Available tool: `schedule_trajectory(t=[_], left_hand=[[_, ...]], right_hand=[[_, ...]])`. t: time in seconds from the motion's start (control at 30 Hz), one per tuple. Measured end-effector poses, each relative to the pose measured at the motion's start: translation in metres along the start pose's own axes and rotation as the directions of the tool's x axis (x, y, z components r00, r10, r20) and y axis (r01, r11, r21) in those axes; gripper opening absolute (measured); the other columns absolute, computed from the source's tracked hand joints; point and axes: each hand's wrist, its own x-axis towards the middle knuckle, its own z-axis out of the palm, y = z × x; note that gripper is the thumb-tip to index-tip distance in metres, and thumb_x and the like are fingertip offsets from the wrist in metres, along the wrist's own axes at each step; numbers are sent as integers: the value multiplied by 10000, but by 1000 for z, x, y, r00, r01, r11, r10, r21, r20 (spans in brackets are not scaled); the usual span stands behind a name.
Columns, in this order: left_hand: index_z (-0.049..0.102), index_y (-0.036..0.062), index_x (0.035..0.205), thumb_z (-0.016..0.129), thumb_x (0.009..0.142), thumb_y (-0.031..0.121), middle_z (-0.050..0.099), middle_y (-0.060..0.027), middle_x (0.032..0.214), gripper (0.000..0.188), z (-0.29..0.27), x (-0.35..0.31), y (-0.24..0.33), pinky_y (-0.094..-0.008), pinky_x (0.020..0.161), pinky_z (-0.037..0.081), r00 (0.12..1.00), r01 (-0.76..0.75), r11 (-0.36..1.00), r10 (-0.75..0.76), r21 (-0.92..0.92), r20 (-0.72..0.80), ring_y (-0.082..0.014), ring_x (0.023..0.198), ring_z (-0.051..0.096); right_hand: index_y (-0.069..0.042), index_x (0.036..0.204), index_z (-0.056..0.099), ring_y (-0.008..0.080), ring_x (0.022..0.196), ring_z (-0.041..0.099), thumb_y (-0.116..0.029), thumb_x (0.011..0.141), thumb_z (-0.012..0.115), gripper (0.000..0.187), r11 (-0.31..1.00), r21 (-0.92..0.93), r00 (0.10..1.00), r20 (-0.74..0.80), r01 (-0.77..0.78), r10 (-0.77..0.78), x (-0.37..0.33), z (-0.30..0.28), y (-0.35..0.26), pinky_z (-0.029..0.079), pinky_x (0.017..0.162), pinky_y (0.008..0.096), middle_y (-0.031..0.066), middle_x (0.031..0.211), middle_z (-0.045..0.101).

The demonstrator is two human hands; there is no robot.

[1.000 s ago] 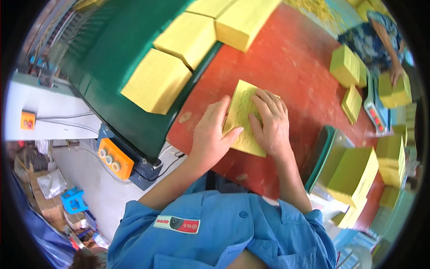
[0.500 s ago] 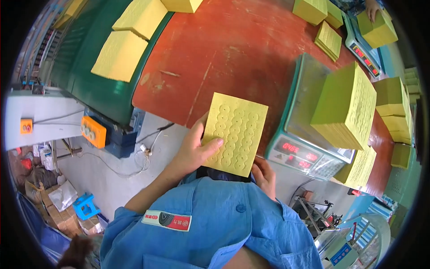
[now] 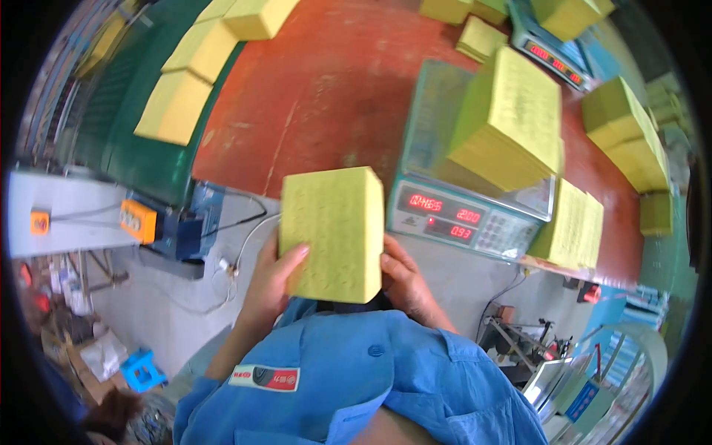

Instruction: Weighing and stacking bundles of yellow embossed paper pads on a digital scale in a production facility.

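From my remote station I find the yellow block (image 3: pixel 330 230) raised before the torso, short of the near edge of the red worktop (image 3: pixel 319 89) and left of the scale (image 3: pixel 475 241). The left hand (image 3: pixel 268 278) has its grip on the block's left side, thumb flat over the embossed face; its other fingers are mostly hidden. The right hand (image 3: pixel 404 274) grasps the lower right side. In my judgement, sound handling calls for level, matched pressure from both sides, so that the layers, if loose, stay square. I advise light thumb pressure, sparing the embossing, and clearance from the loaded scale.
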Motion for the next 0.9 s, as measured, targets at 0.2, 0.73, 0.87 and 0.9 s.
schedule_trajectory(t=[0.2,0.73,0.87,0.9], left_hand=[[386,-35,1454,510,924,126,547,-153,1363,567,32,-29,67,-353,1039,440,976,-163,987,162,-1,145,-225,1237,561],[629,-22,1223,613,959,307,684,-97,1178,422,250,106,156,-316,952,466,743,-448,882,274,148,610,-152,1087,629],[637,-28,1217,619,956,317,687,-109,1175,433,251,114,151,-314,949,470,766,-456,874,290,167,573,-153,1084,633],[637,-28,1217,619,956,317,687,-109,1175,433,252,114,150,-314,949,470,770,-454,874,289,171,568,-153,1084,633]], right_hand=[[-20,1506,375,233,1331,467,-194,950,571,614,953,-154,959,151,262,-239,-27,36,-52,351,1115,372,123,1442,510],[70,1452,400,217,1026,666,-82,967,383,509,753,-333,815,97,567,-571,-35,7,-296,590,868,391,170,1228,621],[54,1420,455,196,979,665,-88,979,374,470,779,-359,845,58,514,-531,-32,6,-297,589,827,372,145,1171,645],[54,1420,455,196,979,665,-88,979,374,470,783,-356,848,60,510,-526,-31,3,-298,589,827,372,145,1171,645]])
